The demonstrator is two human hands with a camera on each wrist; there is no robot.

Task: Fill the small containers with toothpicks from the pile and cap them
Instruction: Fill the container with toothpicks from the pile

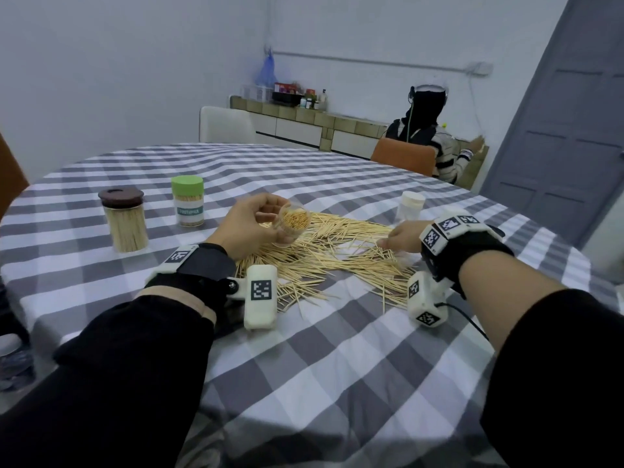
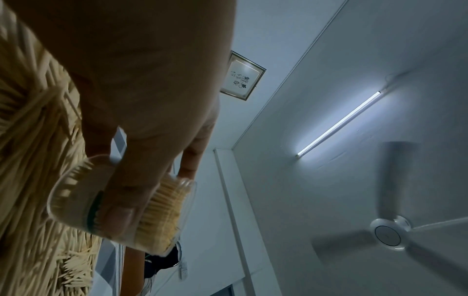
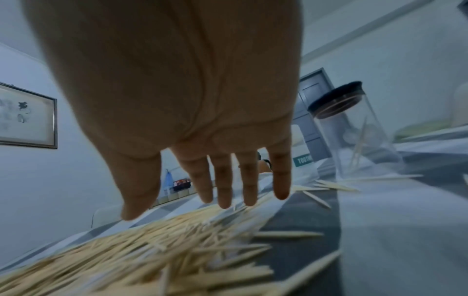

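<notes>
Nearest the viewer, the checked desk (image 1: 304,349) carries the pile of toothpicks (image 1: 337,255), spread loosely between the two forearms; each stick is judged very light, stiff but easily snapped, sharp at the tip and apt to roll or scatter, so a pinch across the middle of a small aligned bundle should serve better than picking single sticks. The right hand (image 1: 403,236) lies low over the pile's right side; its grip is apart, the fingers (image 3: 224,180) extended and spread just above the sticks, with nothing seen held. The left hand (image 1: 251,226) holds the small clear container (image 1: 292,226) raised over the pile's left side, mouth tilted toward the viewer; thumb and fingers are curled round its wall, clamped on it; it appears nearly full; smooth plastic of this kind is judged light and slippery, best held around the mid-wall. Farther off stand three capped containers: brown-lidded jar (image 1: 124,219), green-capped container (image 1: 187,201), white-capped container (image 1: 411,206).
</notes>
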